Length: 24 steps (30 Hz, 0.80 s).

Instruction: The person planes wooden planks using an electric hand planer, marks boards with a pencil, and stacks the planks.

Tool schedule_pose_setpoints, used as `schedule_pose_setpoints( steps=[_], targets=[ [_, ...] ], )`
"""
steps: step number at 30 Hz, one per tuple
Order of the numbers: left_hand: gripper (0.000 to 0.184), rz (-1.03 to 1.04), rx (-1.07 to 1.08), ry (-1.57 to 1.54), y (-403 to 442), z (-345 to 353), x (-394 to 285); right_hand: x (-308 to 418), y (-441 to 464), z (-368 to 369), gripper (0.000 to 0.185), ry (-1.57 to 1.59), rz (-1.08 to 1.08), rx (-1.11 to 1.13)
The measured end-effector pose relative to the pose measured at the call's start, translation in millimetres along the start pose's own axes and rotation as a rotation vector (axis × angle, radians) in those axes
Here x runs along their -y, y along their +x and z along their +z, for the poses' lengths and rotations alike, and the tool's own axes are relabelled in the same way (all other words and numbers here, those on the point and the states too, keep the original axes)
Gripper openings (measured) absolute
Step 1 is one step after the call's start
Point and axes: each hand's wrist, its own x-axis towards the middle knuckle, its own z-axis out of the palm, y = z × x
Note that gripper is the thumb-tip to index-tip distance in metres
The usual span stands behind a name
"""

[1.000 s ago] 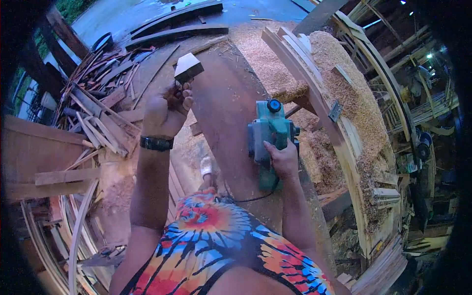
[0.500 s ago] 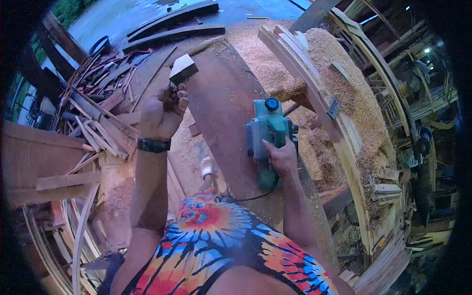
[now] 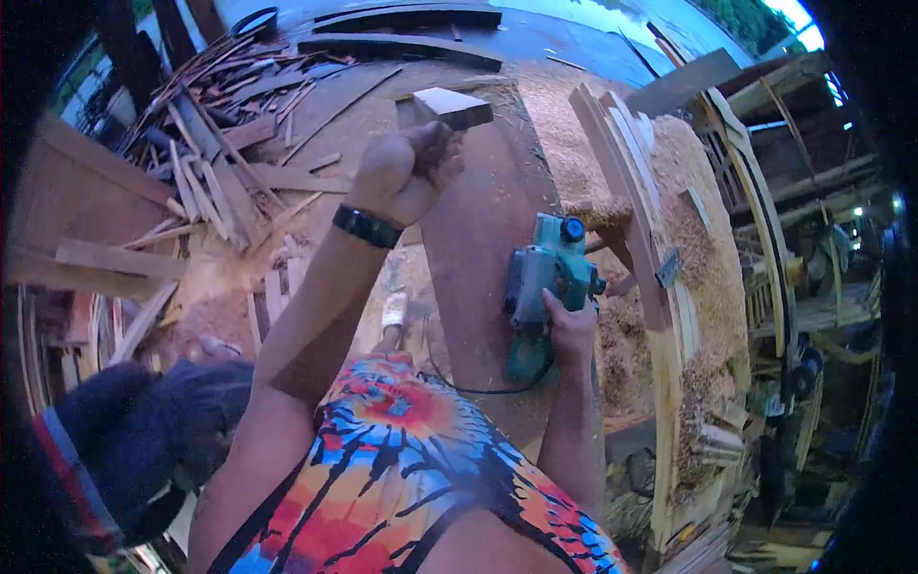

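Note:
A green power planer point(image 3: 555, 287) rests on a wide brown plank point(image 3: 473, 230), its black cord point(image 3: 459, 385) curving toward my body. My right hand point(image 3: 574, 325) is wrapped round the planer's handle. Above the plank's left edge, my left hand point(image 3: 411, 172) is raised with its fingers curled. Just beyond those fingers is a short wood block point(image 3: 454, 107) with a pale top and a dark side. Whether the fingers grip the block is hidden. A dark watch point(image 3: 367, 227) is on my left wrist.
At the lower left is another person in dark clothing point(image 3: 163, 430). Scrap wood point(image 3: 215, 163) lies at the left. Long beams point(image 3: 636, 220) and heaped shavings point(image 3: 708, 287) stand to the right. Dark timbers point(image 3: 402, 46) lie at the far end. A foot point(image 3: 394, 311) shows left of the plank.
The view has turned, shifting the scene. My left hand has moved right along with the block. The other person has come further into view at lower left. My right hand stays on the planer.

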Motion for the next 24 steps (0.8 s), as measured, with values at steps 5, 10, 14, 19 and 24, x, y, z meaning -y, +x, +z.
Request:
schedule_pose_setpoints(
  steps=[5,10,14,19,24],
  targets=[
    [0.022,0.032,0.009,-0.012,-3,7,1,-4,5,-4,0.039,-0.071,0.059,-0.011],
    [0.022,0.018,0.057,0.051,2,-6,-1,17,-6,4,0.038,-0.043,0.092,-0.025],
    [0.025,0.015,-0.077,0.275,-17,-13,23,10,-5,1,0.039,-0.053,0.016,-0.013],
    [0.077,0.163,-0.180,0.953,-41,-91,118,16,-11,-1,0.036,0.069,0.079,0.048],
    [0.067,0.201,-0.291,1.361,-34,-158,156,21,-6,-3,0.030,0.080,0.043,0.088]
  ],
)
